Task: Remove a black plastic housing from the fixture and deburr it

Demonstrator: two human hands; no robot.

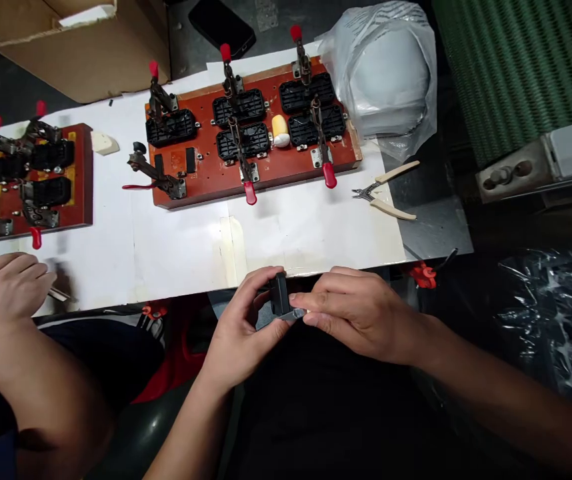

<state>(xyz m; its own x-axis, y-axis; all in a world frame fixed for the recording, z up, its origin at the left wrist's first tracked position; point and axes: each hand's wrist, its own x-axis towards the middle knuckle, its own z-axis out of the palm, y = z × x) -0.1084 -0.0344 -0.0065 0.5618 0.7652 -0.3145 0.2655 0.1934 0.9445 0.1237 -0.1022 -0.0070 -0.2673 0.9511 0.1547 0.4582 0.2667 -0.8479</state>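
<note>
Left hand (239, 333) up close, gripping black part (279, 295) in front of white-topped table (181, 250); right hand (361, 313) pinching small greyish thing (295, 314) at part's lower end, can't tell what. Around them, left to right: co-worker's hand (11, 287), bigger reddish clamp board (209, 183), plastic bag (386, 73) (print unreadable, sorry), pale-handled pliers (391, 209).

1. Held part (280, 295): blk
2. Fixture board (203, 183): reddish-brn
3. Clamp grips (329, 175): red
4. Pliers' handles (393, 211): cream
5. Cardbd box (101, 63): brn
6. Table paper (181, 247): wht w/ yellowish patch
7. Side panel (526, 67): dk grn, striped
8. Phone (222, 27): blk
</note>
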